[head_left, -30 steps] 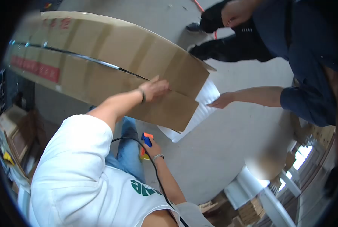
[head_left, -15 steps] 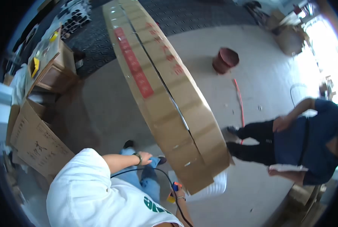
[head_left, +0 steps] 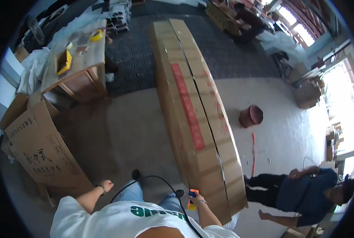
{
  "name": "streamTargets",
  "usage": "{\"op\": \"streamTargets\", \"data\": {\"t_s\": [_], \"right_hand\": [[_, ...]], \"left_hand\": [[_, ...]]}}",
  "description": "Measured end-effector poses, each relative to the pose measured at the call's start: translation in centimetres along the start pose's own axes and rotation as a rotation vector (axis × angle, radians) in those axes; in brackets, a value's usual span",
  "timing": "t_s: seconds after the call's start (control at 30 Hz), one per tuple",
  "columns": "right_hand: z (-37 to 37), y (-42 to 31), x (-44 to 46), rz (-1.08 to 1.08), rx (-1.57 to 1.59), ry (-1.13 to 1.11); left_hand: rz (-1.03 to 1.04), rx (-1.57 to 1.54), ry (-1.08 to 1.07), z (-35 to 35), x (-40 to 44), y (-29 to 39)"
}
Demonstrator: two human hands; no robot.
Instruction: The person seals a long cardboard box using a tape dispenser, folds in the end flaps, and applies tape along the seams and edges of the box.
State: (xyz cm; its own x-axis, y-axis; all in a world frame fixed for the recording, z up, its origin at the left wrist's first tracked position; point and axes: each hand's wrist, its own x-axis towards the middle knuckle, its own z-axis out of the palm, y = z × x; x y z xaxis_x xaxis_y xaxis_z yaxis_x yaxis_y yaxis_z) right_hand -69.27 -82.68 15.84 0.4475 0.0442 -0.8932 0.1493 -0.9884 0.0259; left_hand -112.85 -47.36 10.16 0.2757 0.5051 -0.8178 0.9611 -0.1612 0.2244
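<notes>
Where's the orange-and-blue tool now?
Head view, lower centre: the tool is in the right hand, beside the near end of the long carton.

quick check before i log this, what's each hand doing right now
Left hand: nothing visible in it; open or closed can't be told.
Right hand: closed, holding an orange-and-blue tool.

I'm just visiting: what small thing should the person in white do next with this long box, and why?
Perhaps bring the left hand over to the box and press its top flaps together. A dark gap shows along the seam, the right hand already grips a tool, and the left hand hangs away from the box with nothing visible in it.
</notes>
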Motion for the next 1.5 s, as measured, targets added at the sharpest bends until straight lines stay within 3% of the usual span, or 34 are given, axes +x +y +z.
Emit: {"op": "streamTargets", "data": {"t_s": [0.17,0.23,0.27,0.33,0.4,0.5,0.53,0.6,0.67,0.73,0.77,0.87,1.0,1.07,1.1,1.2,1.37,1.5], "right_hand": [[-4.7,-11.7,0.0,-0.119,-0.089,0.079],[-6.4,-15.3,0.5,-0.128,-0.073,0.088],[-7.4,-17.5,1.0,-0.139,-0.058,0.093],[-9.8,-22.3,2.9,-0.171,-0.023,0.103],[-11.6,-25.7,6.8,-0.189,-0.100,0.171],[-17.9,-33.8,11.0,-0.260,-0.196,0.191],[-20.0,-35.0,13.8,-0.529,-0.132,0.269],[-24.8,-42.4,15.8,-0.431,-0.166,0.461],[-30.0,-47.8,22.9,-0.520,-0.128,0.519],[-37.1,-55.1,22.4,-0.523,-0.254,0.561],[-39.7,-58.5,22.8,-0.495,-0.315,0.705],[-47.6,-66.7,24.6,-0.507,-0.319,0.734],[-52.4,-74.8,30.5,-0.398,-0.337,0.581],[-53.1,-78.7,32.1,-0.329,-0.311,0.529],[-52.8,-78.3,32.5,-0.288,-0.321,0.492],[-52.1,-78.7,33.5,-0.168,-0.325,0.346],[-49.2,-82.2,30.0,-0.186,0.117,0.202],[-47.3,-86.5,28.3,-0.171,0.179,0.048]], "left_hand": [[-0.185,0.078,0.103,-11.6,4.5,-6.7],[-0.148,0.037,0.179,-13.6,8.6,-6.9],[-0.148,0.043,0.184,-15.5,10.4,-5.8],[-0.111,0.040,-0.021,-19.5,14.0,-1.3],[0.043,-0.105,0.107,-21.3,18.3,1.7],[0.091,-0.633,0.033,-25.7,22.9,6.3],[0.022,-0.652,0.050,-28.7,23.1,8.4],[-0.096,-0.662,0.023,-33.0,22.2,10.0],[-0.052,-0.340,0.026,-36.3,23.8,10.4],[-0.043,-0.338,0.024,-38.7,24.9,11.0],[-0.021,-0.339,0.051,-40.1,26.0,11.5],[0.041,-0.365,0.129,-45.6,31.6,15.8],[0.146,-0.352,0.039,-55.1,37.4,22.4],[0.363,-0.211,0.230,-53.6,48.9,19.1],[0.358,-0.290,0.200,-61.2,46.4,23.6],[0.374,-0.235,0.213,-70.3,54.5,28.0],[0.394,-0.165,0.072,-88.1,62.4,36.9],[0.229,-0.288,0.005,-94.9,72.6,40.4]]}}
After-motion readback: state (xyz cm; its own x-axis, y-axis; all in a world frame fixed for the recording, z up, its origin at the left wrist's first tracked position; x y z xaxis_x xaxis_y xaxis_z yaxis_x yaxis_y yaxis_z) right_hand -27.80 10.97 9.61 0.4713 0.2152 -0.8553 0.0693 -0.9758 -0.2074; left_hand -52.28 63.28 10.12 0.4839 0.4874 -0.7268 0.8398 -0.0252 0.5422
